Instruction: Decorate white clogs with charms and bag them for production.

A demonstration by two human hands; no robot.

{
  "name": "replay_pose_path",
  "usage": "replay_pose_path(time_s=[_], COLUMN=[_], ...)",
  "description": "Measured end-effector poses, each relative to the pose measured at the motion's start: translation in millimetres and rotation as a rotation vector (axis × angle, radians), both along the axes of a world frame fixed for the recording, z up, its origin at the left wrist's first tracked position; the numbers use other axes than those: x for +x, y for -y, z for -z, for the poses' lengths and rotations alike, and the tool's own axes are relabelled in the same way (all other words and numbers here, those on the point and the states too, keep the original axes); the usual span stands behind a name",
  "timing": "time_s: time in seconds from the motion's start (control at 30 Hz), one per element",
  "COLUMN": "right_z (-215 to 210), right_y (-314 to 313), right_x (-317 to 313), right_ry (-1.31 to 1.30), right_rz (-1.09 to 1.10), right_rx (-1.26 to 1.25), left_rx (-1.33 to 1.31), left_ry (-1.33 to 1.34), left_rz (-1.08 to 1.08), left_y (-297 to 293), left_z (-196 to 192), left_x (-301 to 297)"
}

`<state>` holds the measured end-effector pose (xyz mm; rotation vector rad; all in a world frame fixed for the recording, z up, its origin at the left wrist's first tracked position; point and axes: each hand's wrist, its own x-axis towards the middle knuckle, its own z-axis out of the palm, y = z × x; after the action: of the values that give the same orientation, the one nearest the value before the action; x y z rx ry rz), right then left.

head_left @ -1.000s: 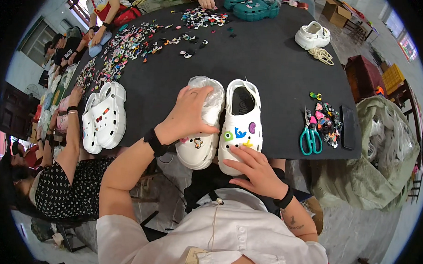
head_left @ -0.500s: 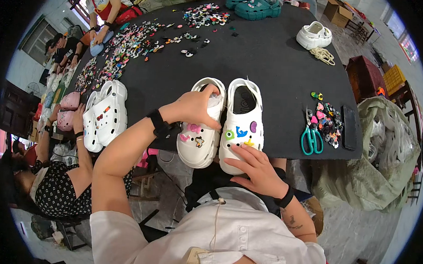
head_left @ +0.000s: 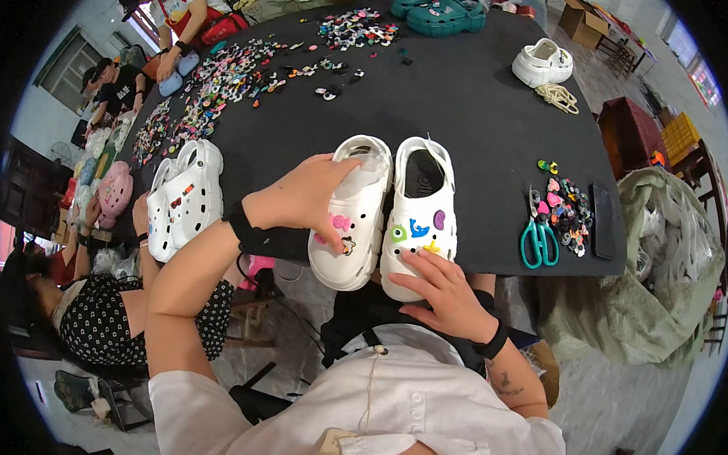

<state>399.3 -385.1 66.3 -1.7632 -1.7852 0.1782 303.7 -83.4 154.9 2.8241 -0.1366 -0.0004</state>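
Two white clogs stand side by side at the table's near edge, toes toward me. My left hand [head_left: 305, 195] is closed around the left clog [head_left: 345, 268], fingertips at its foot opening and thumb on its upper, partly covering the pink and brown charms. Clear plastic shows inside that clog. On the toe of the right clog [head_left: 413, 207] rests my right hand [head_left: 442, 290], fingers stretched out flat. Its fingertips lie by a yellow star charm [head_left: 432, 246]. Green, blue and purple charms [head_left: 439, 220] sit above it.
Teal-handled scissors [head_left: 539, 235], a charm pile [head_left: 567, 214] and a black phone [head_left: 601, 221] lie at right. Another white pair [head_left: 187, 201] stands left beside a co-worker. Many loose charms [head_left: 225, 78] cover the far left. Teal clogs [head_left: 445, 15] and a white clog [head_left: 544, 64] stand farther back.
My left hand has shifted left and its thumb has slid down toward the charms. My right hand stays on the toe. The co-worker at left has moved a pink clog.
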Motion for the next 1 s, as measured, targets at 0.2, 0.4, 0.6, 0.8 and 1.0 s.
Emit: replay_pose_path(time_s=[0.2,0.4,0.6,0.8,1.0], right_z=[-0.2,-0.6,-0.7,0.7,2.5], right_y=[-0.5,0.4,0.8,0.6,0.5], right_x=[-0.7,-0.8,-1.0,-0.8,-2.3], right_ry=[0.007,0.003,-0.001,-0.006,-0.004], right_rz=[0.012,0.017,0.009,0.008,0.021], right_rx=[0.011,0.004,0.021,0.017,0.015], left_rx=[0.110,0.192,0.260,0.165,0.078], left_ry=[-0.192,-0.398,-0.303,-0.033,-0.097], left_rz=[0.006,0.071,0.006,-0.095,0.024], left_y=[3.2,-7.5,-3.9,13.7,19.3], left_z=[-10.0,1.6,3.7,-7.5,-1.8], left_x=[11.9,27.5,20.5,-5.6,-15.9])
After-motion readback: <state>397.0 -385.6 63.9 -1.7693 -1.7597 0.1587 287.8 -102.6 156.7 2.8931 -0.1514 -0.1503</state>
